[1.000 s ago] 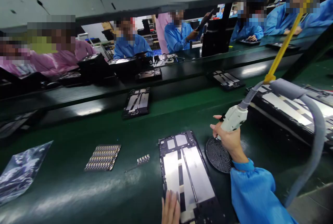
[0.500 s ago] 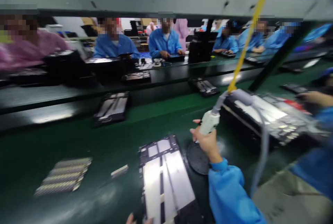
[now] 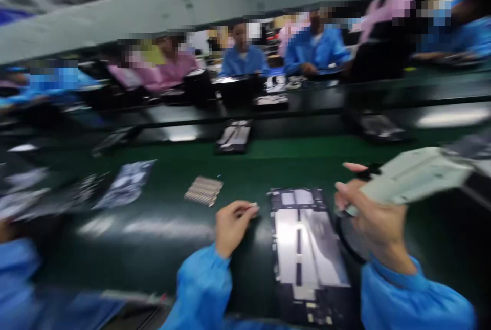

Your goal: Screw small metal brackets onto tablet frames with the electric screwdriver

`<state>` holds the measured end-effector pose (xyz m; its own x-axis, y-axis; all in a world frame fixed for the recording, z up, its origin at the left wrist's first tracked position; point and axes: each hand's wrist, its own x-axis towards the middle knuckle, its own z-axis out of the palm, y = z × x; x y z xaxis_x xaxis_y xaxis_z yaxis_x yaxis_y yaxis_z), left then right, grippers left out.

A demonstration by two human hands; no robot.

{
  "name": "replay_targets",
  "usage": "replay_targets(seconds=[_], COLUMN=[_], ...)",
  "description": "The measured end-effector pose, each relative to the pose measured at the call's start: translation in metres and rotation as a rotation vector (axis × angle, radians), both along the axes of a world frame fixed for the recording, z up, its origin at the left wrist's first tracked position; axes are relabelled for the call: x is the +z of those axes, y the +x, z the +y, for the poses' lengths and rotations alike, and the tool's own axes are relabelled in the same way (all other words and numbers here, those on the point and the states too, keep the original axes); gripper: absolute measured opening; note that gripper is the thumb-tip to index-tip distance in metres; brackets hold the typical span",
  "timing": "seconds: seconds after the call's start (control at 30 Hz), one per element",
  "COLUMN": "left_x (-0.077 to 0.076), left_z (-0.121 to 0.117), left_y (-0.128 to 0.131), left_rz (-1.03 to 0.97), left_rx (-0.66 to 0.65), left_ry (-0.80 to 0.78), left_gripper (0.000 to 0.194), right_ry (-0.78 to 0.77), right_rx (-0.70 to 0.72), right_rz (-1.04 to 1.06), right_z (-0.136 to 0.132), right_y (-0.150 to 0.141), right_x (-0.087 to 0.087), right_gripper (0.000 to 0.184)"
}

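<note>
My left hand is closed in a pinch, with a tiny pale piece showing at its fingertips, too blurred to name. It is over the green work surface, left of an opened tablet with silvery battery panels. My right hand wraps round a pale gun-shaped tool with a black trigger part, beside the tablet's upper right edge. Partly hidden behind this hand is a round dark disc. A flat batch of small striped strips lies beyond my left hand.
Across the bench, another opened tablet and a blurred dark device lie farther back. Silvery bags rest at left, near a co-worker's blue sleeve. Several people sit opposite under a pale overhead beam.
The view has turned left. My left hand has come up from the bottom edge, and the loose strip beside the batch no longer shows. The tool in my right hand has tipped over to the right.
</note>
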<state>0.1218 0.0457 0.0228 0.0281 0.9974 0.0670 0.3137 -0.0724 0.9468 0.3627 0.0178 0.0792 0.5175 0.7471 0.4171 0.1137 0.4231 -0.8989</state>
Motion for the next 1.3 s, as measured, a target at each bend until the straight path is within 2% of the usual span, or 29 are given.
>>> replay_targets(seconds=[0.07,0.13,0.23,0.33,0.43,0.57,0.7,0.77,0.87,1.0,1.13,1.3], left_x=[-0.004,-0.007,-0.012,-0.018,-0.023,-0.024,-0.021,-0.021,-0.023,-0.025,-0.025,-0.021], left_z=[0.012,0.018,0.013,0.004,0.002,0.003,0.006,0.009,0.017,0.030,0.034,0.033], left_y=[-0.015,-0.012,0.005,0.013,0.011,0.010,0.013,0.014,0.014,0.013,0.012,0.011], left_rz=[-0.035,-0.153,-0.327,-0.371,-0.291,-0.062,-0.014,0.000,0.035,-0.043,-0.243,-0.273], left_rx=[-0.030,-0.106,-0.152,-0.190,-0.232,-0.253,-0.300,-0.301,-0.287,-0.333,-0.383,-0.373], left_ry=[-0.159,-0.301,-0.414,-0.476,-0.444,-0.231,-0.180,-0.209,-0.305,-0.545,-0.712,-0.725], left_gripper=[0.026,0.026,0.034,0.039,0.031,0.012,0.006,0.005,0.021,0.036,0.037,0.026], right_ry=[-0.026,-0.056,-0.074,-0.103,-0.142,-0.193,-0.187,-0.184,-0.195,-0.217,-0.199,-0.185], right_rx=[0.152,0.269,0.348,0.394,0.424,0.441,0.456,0.450,0.420,0.391,0.387,0.451], right_rz=[-0.016,-0.032,-0.055,-0.055,-0.042,-0.038,-0.043,-0.062,-0.098,-0.142,-0.149,-0.120], right_z=[0.005,0.007,0.009,0.014,0.016,0.015,0.019,0.021,0.024,0.024,0.021,0.021], right_y=[-0.019,-0.040,-0.066,-0.079,-0.084,-0.087,-0.091,-0.093,-0.094,-0.094,-0.093,-0.099], right_x=[-0.001,-0.002,-0.006,-0.013,-0.019,-0.024,-0.028,-0.032,-0.036,-0.038,-0.038,-0.037], right_gripper=[0.031,0.035,0.033,0.032,0.033,0.037,0.038,0.037,0.038,0.037,0.036,0.040])
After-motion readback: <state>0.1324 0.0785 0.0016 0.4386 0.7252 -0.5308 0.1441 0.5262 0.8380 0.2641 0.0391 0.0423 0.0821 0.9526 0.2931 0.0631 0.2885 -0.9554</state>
